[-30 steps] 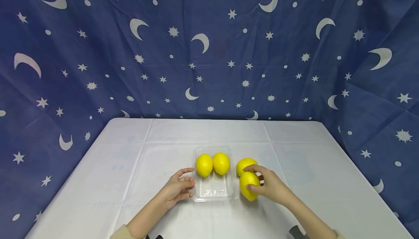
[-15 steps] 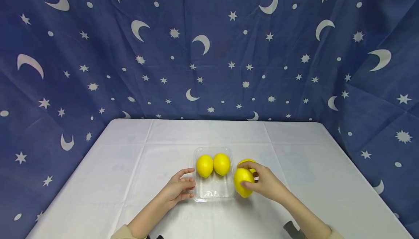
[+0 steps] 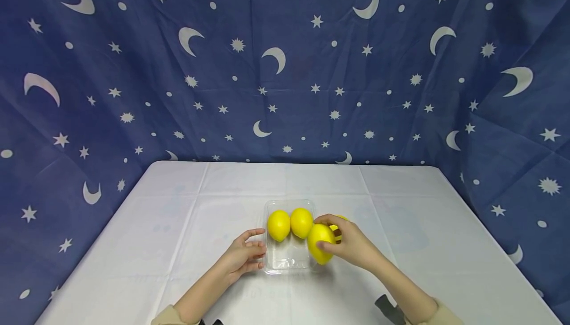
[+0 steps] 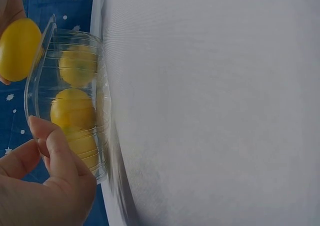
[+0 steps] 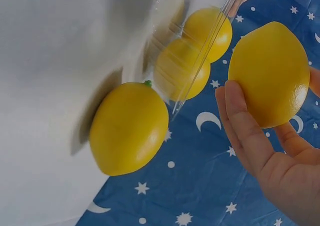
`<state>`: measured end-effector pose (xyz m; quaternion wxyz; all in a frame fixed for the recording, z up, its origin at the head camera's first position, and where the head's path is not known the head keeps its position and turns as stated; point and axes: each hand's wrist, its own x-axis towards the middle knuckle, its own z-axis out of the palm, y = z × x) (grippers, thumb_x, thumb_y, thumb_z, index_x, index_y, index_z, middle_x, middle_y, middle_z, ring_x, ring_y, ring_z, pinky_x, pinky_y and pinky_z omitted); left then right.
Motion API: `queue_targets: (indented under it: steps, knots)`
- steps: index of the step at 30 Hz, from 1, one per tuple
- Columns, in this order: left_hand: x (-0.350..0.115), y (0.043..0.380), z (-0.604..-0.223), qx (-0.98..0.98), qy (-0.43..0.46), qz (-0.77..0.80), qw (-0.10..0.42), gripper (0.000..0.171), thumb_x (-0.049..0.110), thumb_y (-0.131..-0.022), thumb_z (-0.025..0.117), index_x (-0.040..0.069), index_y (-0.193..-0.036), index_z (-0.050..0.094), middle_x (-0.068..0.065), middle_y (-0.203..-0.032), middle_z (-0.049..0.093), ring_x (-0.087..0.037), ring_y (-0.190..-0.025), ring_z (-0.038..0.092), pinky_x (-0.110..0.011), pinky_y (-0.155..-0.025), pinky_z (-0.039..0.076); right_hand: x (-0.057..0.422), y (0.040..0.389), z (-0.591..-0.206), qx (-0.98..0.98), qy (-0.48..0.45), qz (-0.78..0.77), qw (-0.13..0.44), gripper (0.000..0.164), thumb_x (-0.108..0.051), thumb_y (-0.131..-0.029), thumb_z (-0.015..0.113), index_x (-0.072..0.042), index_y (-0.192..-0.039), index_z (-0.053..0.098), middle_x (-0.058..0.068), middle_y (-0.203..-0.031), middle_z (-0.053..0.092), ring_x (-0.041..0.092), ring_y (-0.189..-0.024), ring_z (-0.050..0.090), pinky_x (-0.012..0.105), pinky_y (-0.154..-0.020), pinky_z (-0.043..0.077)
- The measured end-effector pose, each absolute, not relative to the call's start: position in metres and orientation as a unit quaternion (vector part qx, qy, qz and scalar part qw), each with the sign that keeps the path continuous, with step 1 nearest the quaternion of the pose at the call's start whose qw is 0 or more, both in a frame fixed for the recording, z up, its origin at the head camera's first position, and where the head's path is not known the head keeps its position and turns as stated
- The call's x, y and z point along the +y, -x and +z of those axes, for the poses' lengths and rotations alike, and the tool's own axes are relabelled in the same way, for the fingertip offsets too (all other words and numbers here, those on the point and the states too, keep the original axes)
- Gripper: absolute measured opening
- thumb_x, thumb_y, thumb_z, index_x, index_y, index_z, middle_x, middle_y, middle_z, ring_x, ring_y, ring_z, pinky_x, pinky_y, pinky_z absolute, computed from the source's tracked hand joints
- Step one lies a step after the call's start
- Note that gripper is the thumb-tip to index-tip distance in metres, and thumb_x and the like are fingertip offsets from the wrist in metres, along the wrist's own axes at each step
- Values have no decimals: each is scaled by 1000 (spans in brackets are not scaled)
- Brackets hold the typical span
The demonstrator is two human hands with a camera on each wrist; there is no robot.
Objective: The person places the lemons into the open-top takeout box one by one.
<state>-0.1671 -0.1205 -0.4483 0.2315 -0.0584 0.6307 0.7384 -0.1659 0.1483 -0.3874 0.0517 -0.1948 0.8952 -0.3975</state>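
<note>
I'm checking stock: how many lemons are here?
4: two lemons in the clear tray, one in the right hand, one on the table, partly hidden in the head view.

Beige left sleeve (image 3: 170, 316), small black part (image 3: 217, 322) alongside, beige right sleeve (image 3: 438, 314), dark grey piece (image 3: 389, 308) alongside

We see the tabletop (image 3: 222, 181) bright in the head view, greyer in both wrist views, with glare on the held lemon (image 5: 270, 75).
</note>
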Motion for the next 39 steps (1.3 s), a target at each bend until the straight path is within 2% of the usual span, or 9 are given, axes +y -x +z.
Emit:
queue_targets:
  steps: [5,13,20,26,39]
  knots:
    - [-120,168,-449,626,59,742,233,56,-1,-88,57,4,-138,32,4,-85,53,-10,-75,53,-19,-62,52,143,168,-388,893,205,-397,46,40,-14,-80,72,-7,-117,59,14,-122,60,23,-93,58,27,-75,55]
    - [-121,168,-449,632,63,738,229,55,-1,-88,57,4,-138,33,4,-85,53,-11,-75,53,-19,-63,52,130,168,-386,889,220,-398,58,41,-13,-79,73,-8,-117,60,13,-127,58,27,-101,56,36,-83,53]
    - [-121,168,-450,627,61,742,230,56,-1,-88,57,4,-138,32,4,-84,53,-10,-75,53,-19,-63,52,117,169,-386,887,216,-401,77,41,-11,-79,73,-8,-117,59,13,-126,58,27,-96,57,32,-76,56]
    - [-121,168,-451,626,60,743,230,56,-1,-88,57,3,-138,32,5,-84,53,-10,-74,53,-19,-63,52,111,170,-389,884,213,-408,78,41,-11,-78,73,-9,-117,60,10,-122,60,24,-95,56,32,-76,54]
    - [-122,167,-449,625,59,741,236,56,-1,-88,57,4,-139,32,4,-84,53,-9,-74,53,-19,-63,52,99,174,-400,876,235,-410,91,43,-16,-80,74,-9,-120,60,12,-127,58,25,-98,57,41,-80,55]
